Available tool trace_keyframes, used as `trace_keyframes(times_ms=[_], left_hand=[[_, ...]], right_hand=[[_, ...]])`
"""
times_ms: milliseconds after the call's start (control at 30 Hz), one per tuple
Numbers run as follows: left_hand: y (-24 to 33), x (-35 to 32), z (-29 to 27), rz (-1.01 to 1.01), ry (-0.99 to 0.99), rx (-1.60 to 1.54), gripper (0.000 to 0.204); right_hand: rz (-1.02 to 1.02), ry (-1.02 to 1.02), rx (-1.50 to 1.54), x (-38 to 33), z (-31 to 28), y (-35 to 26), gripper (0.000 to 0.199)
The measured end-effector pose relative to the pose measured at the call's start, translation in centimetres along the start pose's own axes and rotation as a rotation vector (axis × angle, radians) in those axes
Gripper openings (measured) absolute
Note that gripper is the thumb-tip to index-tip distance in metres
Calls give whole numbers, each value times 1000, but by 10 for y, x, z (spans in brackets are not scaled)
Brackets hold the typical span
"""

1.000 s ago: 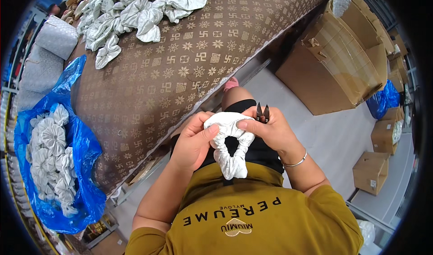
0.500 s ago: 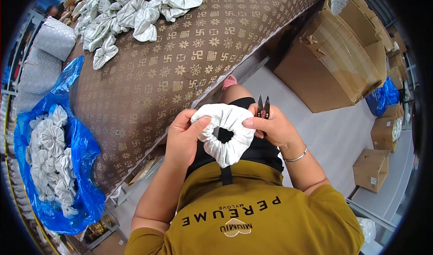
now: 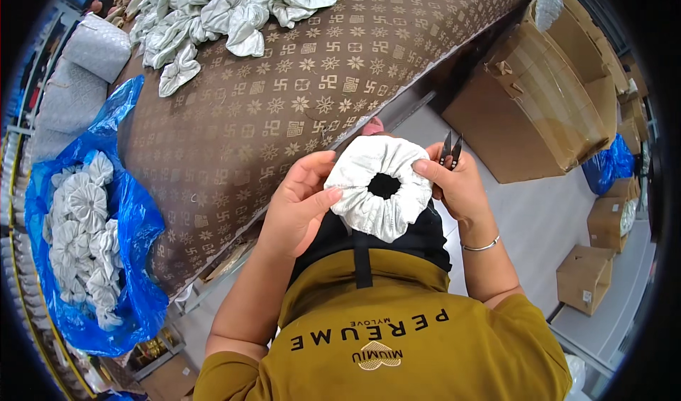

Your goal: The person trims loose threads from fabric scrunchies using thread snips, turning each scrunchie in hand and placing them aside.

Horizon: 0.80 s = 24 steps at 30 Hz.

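Both of my hands hold a silver-white fabric scrunchie (image 3: 381, 188) spread flat as a ring, its dark centre hole showing, just above my lap. My left hand (image 3: 298, 206) pinches its left edge with thumb and fingers. My right hand (image 3: 457, 185) grips its right edge and also holds small black thread snips (image 3: 450, 148), blades pointing up and away from me. A pile of similar silver scrunchies (image 3: 227, 11) lies at the far end of the brown patterned table (image 3: 269, 117).
A blue plastic bag (image 3: 128, 259) at my left holds several more scrunchies (image 3: 81, 238). Grey padded rolls (image 3: 78, 68) lie beyond it. Large cardboard boxes (image 3: 546, 96) stand at the right, smaller boxes (image 3: 585, 277) on the grey floor further right.
The scrunchie hung bunched and folded between my hands a second ago; it is now opened out into a flat ring and raised slightly. The snips stay in my right hand.
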<state>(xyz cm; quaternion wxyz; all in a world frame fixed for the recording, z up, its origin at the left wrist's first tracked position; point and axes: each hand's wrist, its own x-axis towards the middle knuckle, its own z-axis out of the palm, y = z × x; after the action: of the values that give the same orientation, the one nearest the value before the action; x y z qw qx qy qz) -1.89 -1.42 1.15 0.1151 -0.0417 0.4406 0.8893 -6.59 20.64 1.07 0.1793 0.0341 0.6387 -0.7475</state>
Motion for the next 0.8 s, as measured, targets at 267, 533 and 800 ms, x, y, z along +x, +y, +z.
trace_keyframes(times_ms=[267, 533, 800], left_hand=[[-8, 4, -6, 20, 52, -57, 38], [-16, 2, -1, -291, -24, 58, 37], [-25, 0, 0, -36, 129, 25, 25]], right_hand=[[31, 63, 112, -4, 2, 6, 16], [41, -197, 13, -8, 8, -8, 14], [155, -163, 147, -13, 1, 4, 14]])
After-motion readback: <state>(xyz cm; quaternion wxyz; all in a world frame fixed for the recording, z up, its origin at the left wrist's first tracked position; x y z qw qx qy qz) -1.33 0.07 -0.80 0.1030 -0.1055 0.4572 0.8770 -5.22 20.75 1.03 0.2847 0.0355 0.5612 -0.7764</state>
